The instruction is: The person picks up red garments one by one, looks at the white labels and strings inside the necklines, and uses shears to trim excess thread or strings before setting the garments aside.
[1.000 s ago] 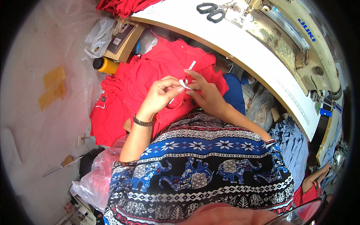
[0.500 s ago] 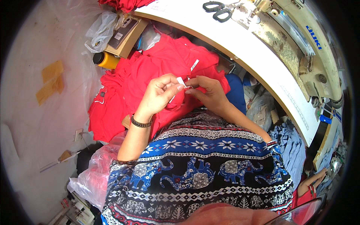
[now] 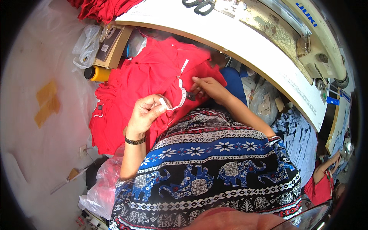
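A heap of red garments point(image 3: 153, 65) covers my lap and the space in front of it. Pinched between the thumb and fingers of my left hand point(image 3: 145, 113) is the end of a narrow white tape point(image 3: 183, 97) with dark marks. From there the tape curves up along the red cloth, with a small black tag point(image 3: 190, 96) beside it. My right hand point(image 3: 209, 89) is just right of the tag, its fingers apart and loosely bent, with nothing visible in them. The lower fingers lie partly in shadow near the cloth. A white label strip point(image 3: 184, 66) shows farther up the garment.
A white sewing table point(image 3: 253, 57) curves across the far right, bearing a sewing machine point(image 3: 329, 57) and black-handled scissors point(image 3: 204, 7). Left of the heap are a yellow bottle point(image 3: 101, 74) and a cardboard box point(image 3: 119, 46). Blue cloth point(image 3: 295, 134) hangs at right, near another person's arm point(image 3: 326, 168).
My hands, together at the white tape before, are now apart. The left has come down and left with the tape end; the right has let go. The tape's curve and black tag now show.
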